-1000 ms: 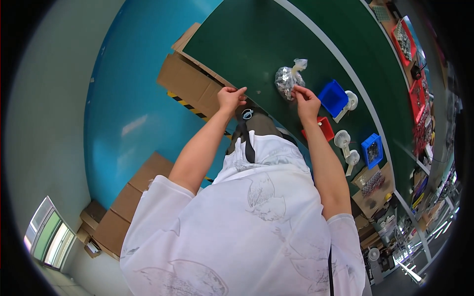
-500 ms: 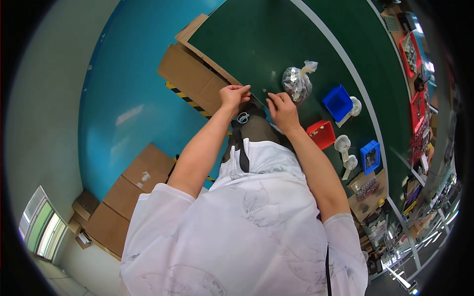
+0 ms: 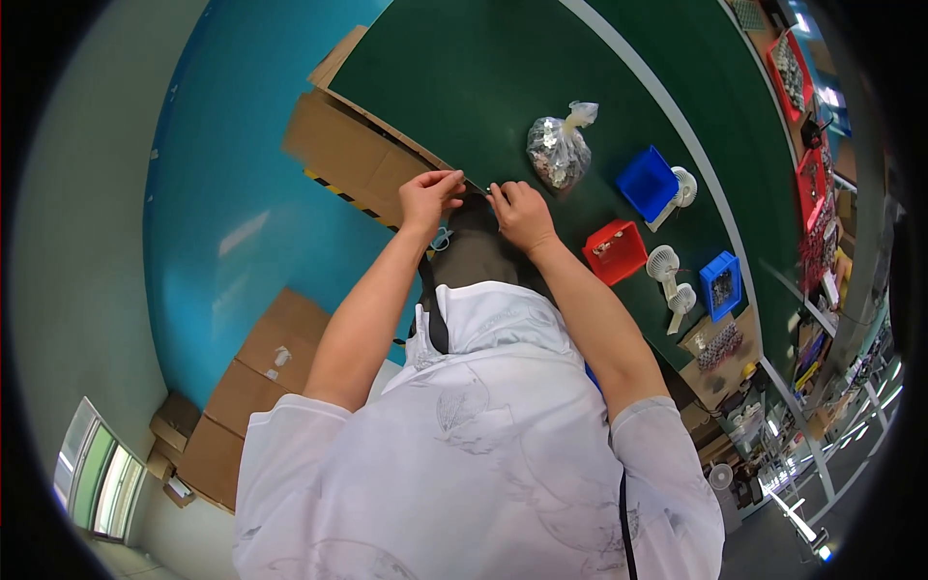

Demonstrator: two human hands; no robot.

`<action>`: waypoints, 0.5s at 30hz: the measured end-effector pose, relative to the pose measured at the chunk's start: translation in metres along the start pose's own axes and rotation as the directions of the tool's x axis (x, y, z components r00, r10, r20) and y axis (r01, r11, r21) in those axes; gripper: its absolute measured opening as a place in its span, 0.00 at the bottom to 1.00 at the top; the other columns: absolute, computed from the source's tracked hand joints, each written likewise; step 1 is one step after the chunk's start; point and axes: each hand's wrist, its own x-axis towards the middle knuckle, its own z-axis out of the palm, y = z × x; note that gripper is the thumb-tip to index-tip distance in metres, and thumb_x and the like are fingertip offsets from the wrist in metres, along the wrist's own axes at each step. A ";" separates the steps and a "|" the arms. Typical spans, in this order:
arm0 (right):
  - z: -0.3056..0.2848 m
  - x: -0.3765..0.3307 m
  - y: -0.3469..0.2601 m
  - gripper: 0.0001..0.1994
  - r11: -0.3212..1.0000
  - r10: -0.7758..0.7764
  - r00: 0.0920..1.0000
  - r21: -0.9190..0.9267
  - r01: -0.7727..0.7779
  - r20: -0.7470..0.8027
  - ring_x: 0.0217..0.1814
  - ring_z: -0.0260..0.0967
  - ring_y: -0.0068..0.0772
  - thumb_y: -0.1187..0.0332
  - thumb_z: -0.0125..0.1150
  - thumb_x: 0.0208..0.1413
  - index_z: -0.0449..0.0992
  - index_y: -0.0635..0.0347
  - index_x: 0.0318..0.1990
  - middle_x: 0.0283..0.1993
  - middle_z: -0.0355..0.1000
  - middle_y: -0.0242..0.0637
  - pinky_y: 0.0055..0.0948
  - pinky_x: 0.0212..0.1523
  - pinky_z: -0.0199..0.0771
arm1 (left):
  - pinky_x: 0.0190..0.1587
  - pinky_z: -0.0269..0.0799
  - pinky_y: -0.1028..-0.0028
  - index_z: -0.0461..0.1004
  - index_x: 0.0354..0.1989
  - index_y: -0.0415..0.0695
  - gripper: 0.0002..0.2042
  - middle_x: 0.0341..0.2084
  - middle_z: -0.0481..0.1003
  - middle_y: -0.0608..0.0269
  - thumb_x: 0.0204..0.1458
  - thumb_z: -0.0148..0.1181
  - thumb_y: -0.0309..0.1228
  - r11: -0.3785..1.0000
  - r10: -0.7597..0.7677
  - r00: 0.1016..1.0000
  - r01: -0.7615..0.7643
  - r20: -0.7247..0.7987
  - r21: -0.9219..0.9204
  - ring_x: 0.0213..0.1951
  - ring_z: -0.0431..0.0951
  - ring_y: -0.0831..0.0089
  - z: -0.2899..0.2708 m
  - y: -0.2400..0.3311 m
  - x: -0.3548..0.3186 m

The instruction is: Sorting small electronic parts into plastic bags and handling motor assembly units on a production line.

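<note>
Green matting covers the tabletop (image 3: 580, 68), and in the head view we have both hands at its near edge, right where the green gives way to the flattened brown cardboard (image 3: 343, 155) lying over the blue floor (image 3: 222, 222). Our left hand (image 3: 430, 196) has its fingers pressed together in a pinch on one end of a thin dark strip (image 3: 475, 186); our right hand (image 3: 522, 215) pinches the other end, fingers curled in tight. The strip itself is slender and dark, stretched between the two hands just above the tabletop's edge, too small for us to tell its material.

Beyond our hands the green surface lies open up to the pale stripe (image 3: 677, 126) that runs along it. To the right of that bare stretch sits a knotted clear bag of small metal pieces (image 3: 558, 150), near our right hand but apart from it. Farther right stand a blue bin (image 3: 646, 184), a red bin (image 3: 616, 251) and a second small blue bin (image 3: 720, 283), with small white fans (image 3: 667, 263) between them. These crowd the right side, well apart from the strip.
</note>
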 end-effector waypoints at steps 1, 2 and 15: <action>0.002 0.001 -0.001 0.12 1.000 -0.008 1.000 0.013 0.008 -0.008 0.35 0.69 0.38 0.65 0.62 0.56 0.79 0.64 0.42 0.32 0.68 0.36 0.34 0.33 0.71 | 0.27 0.79 0.79 0.81 0.38 0.35 0.08 0.30 0.81 0.60 0.52 0.71 0.25 1.000 0.004 1.000 -0.004 0.007 0.021 0.30 0.83 0.74 0.001 -0.001 0.001; 0.003 0.003 -0.003 0.11 1.000 -0.015 1.000 0.026 0.015 -0.017 0.34 0.69 0.37 0.66 0.62 0.56 0.79 0.64 0.40 0.31 0.69 0.36 0.34 0.32 0.71 | 0.27 0.79 0.78 0.81 0.38 0.35 0.08 0.30 0.81 0.61 0.52 0.71 0.25 0.999 0.009 1.000 -0.009 0.014 0.042 0.30 0.82 0.75 0.003 -0.002 0.001; -0.069 0.014 0.027 0.07 0.148 0.873 0.466 0.832 -0.535 0.145 0.24 0.75 0.19 0.68 0.65 0.60 0.83 0.62 0.40 0.32 0.79 0.32 0.20 0.21 0.74 | 0.27 0.77 0.80 0.82 0.42 0.36 0.10 0.32 0.82 0.62 0.53 0.70 0.26 0.941 0.156 0.938 -0.237 0.310 0.241 0.33 0.82 0.77 0.075 0.027 -0.009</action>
